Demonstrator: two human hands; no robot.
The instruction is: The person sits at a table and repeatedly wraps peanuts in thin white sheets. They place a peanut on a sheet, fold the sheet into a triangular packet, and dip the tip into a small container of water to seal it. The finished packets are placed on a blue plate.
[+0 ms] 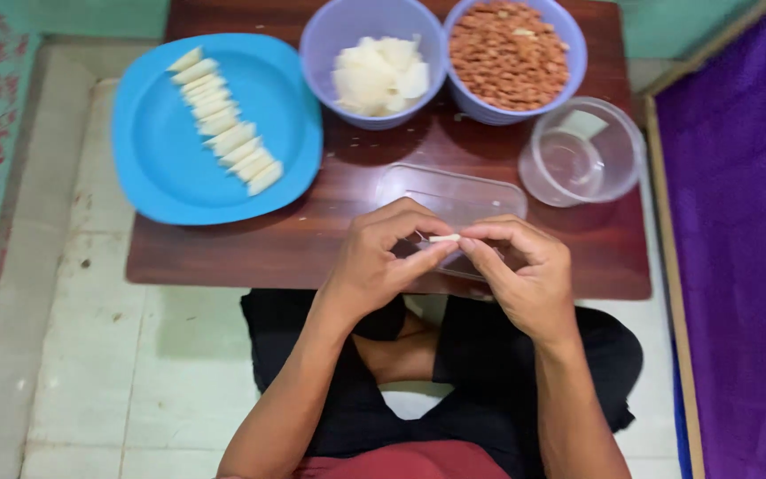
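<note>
My left hand (381,257) and my right hand (525,270) meet above the near edge of a low dark wooden table (250,248). Together their fingertips pinch a small pale folded wrapper piece (443,238). Just behind the hands lies a clear rectangular plastic container (454,191). A blue plate (161,168) at the left holds a row of several pale folded pieces (223,124). At the back stand a lilac bowl of white wrapper sheets (380,75) and a lilac bowl of brown peanuts (509,55).
A round clear plastic container (582,153) sits at the table's right. A purple cloth (746,222) covers a raised surface on the right. Pale floor tiles (135,372) lie to the left; my crossed legs in black sit below the table.
</note>
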